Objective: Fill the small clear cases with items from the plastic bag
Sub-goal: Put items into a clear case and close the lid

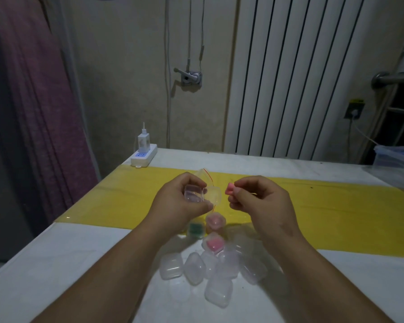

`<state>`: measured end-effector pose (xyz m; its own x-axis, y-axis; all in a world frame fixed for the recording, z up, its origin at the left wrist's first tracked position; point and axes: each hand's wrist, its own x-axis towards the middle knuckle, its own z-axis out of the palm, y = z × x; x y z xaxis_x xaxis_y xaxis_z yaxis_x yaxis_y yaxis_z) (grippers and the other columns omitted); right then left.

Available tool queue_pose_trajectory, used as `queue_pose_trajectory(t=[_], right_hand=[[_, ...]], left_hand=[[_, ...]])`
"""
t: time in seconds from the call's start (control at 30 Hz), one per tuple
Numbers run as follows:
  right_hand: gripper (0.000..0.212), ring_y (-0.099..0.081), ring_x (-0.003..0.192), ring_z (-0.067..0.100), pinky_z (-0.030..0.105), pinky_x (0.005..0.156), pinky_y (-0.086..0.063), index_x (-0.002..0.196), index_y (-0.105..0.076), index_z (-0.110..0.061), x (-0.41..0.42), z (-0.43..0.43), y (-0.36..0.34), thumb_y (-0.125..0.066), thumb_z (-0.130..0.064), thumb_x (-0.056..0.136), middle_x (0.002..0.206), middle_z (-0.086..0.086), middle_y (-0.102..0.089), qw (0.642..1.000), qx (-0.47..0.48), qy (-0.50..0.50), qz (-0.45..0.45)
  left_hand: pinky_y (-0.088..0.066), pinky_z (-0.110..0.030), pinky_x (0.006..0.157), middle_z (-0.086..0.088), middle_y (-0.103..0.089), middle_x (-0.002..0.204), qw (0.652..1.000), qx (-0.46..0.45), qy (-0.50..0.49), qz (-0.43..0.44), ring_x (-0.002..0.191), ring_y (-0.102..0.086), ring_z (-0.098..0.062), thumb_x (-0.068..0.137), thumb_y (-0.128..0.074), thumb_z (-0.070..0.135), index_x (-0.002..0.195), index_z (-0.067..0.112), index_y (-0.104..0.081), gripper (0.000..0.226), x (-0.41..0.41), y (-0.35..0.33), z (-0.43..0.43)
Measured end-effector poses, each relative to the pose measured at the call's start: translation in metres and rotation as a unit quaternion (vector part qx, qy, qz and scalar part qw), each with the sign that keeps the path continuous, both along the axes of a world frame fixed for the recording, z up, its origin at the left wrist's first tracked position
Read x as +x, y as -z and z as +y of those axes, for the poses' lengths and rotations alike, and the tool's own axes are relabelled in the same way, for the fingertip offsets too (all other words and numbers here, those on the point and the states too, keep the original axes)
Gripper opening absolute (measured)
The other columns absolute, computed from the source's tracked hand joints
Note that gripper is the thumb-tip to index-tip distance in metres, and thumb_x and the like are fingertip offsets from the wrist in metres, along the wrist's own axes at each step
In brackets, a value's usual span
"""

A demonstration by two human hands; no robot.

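My left hand [182, 201] holds a small clear case [195, 194] with its lid hinged open to the right, together with a clear plastic bag [205, 176] that has a red seal line. My right hand [257, 199] pinches a small pink item [229, 190] just right of the open case. Below my hands, two closed cases [215, 221] hold pink items and one case [195, 229] holds something green. Several empty clear cases [210, 269] lie in a heap on the table nearer to me.
The white table [56, 264] carries a yellow glossy strip [336, 217] across its middle. A white power strip [143, 157] with a plugged charger sits at the far left corner. A clear plastic container [397, 157] stands at the far right edge. A radiator is on the wall behind.
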<state>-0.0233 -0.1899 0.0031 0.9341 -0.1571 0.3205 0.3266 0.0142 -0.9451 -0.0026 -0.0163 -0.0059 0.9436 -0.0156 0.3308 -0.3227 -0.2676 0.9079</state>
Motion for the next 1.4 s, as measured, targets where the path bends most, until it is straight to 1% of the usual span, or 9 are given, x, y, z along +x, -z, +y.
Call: queue_pose_trajectory(t=[0.2,0.43,0.63,0.77,0.97,1.17,1.27,1.33,1.4], right_hand=[[0.011,-0.067,0.070,0.011,0.022,0.064,-0.052,0.078,-0.069,-0.025,0.001,0.007,0.009,-0.077,-0.019,0.081,0.075,-0.010,-0.073,0.983,-0.173,0.051,-0.043],[0.007,-0.045,0.053,0.005,0.013,0.052,-0.034,0.077,-0.072,-0.031,0.000,0.008,0.011,-0.074,-0.027,0.082,0.064,-0.027,-0.061,0.967,-0.238,0.071,-0.054],[0.008,-0.051,0.075,-0.001,0.010,0.063,-0.033,0.087,-0.077,-0.032,0.002,0.012,0.014,-0.070,-0.037,0.084,0.090,-0.014,-0.059,0.948,-0.288,0.117,-0.067],[0.007,-0.051,0.074,0.001,0.012,0.063,-0.034,0.083,-0.077,-0.031,0.004,0.011,0.016,-0.073,-0.036,0.083,0.087,-0.013,-0.058,0.947,-0.288,0.128,-0.057],[0.019,-0.047,0.066,0.004,0.015,0.059,-0.038,0.086,-0.061,-0.030,0.001,0.010,0.013,-0.078,-0.036,0.078,0.085,-0.014,-0.061,0.966,-0.232,0.110,-0.028],[0.022,-0.069,0.076,0.011,0.028,0.068,-0.053,0.097,-0.062,-0.029,0.003,0.011,0.013,-0.077,-0.032,0.080,0.082,-0.002,-0.073,0.987,-0.152,0.033,0.040],[0.017,-0.070,0.072,0.018,0.039,0.070,-0.059,0.095,-0.068,-0.025,0.004,0.011,0.013,-0.077,-0.027,0.081,0.080,0.002,-0.072,0.992,-0.117,0.035,0.033],[0.014,-0.069,0.067,0.017,0.036,0.067,-0.060,0.095,-0.069,-0.018,0.002,0.010,0.010,-0.075,-0.019,0.082,0.079,0.004,-0.071,0.995,-0.087,0.037,0.030],[0.014,-0.065,0.061,0.014,0.030,0.063,-0.058,0.096,-0.069,-0.013,0.001,0.009,0.008,-0.073,-0.013,0.083,0.076,0.006,-0.070,0.997,-0.064,0.036,0.030]], left_hand=[[-0.054,-0.022,0.070,0.010,-0.071,0.083,1.000,0.012,0.014,-0.002,0.075,-0.066,-0.006,0.065,-0.087,0.007,0.088,0.026,-0.069,0.035,-0.002,0.000,-0.002],[-0.053,-0.019,0.068,0.014,-0.070,0.079,0.999,-0.009,0.032,0.010,0.071,-0.064,-0.001,0.064,-0.086,0.003,0.087,0.024,-0.069,0.035,-0.002,0.000,-0.003],[-0.056,-0.030,0.073,0.011,-0.071,0.078,0.997,-0.041,0.056,0.024,0.072,-0.066,-0.007,0.064,-0.086,-0.001,0.089,0.020,-0.069,0.037,-0.001,0.001,-0.002],[-0.054,-0.021,0.066,0.013,-0.071,0.075,0.996,-0.046,0.067,0.030,0.068,-0.066,-0.003,0.065,-0.084,-0.005,0.093,0.015,-0.068,0.037,-0.003,-0.001,-0.002],[-0.058,-0.030,0.073,0.005,-0.071,0.086,0.997,-0.041,0.056,0.039,0.078,-0.068,-0.012,0.064,-0.086,0.000,0.090,0.023,-0.071,0.038,-0.002,0.001,-0.002],[-0.057,-0.024,0.069,0.007,-0.074,0.080,0.994,-0.052,0.080,0.044,0.073,-0.070,-0.007,0.066,-0.082,-0.007,0.103,0.017,-0.067,0.047,-0.004,0.000,-0.003],[-0.061,-0.039,0.079,-0.017,-0.073,0.093,0.984,-0.126,0.109,0.067,0.087,-0.072,-0.029,0.078,-0.077,-0.001,0.114,0.016,-0.061,0.043,-0.004,-0.002,-0.004],[-0.061,-0.040,0.077,-0.026,-0.071,0.096,0.962,-0.218,0.128,0.101,0.085,-0.070,-0.037,0.094,-0.058,0.009,0.112,0.008,-0.057,0.018,-0.005,-0.007,-0.005],[-0.060,-0.040,0.075,-0.028,-0.069,0.095,0.939,-0.284,0.153,0.118,0.084,-0.068,-0.038,0.100,-0.038,0.012,0.106,0.003,-0.058,0.023,-0.005,-0.008,-0.004]])
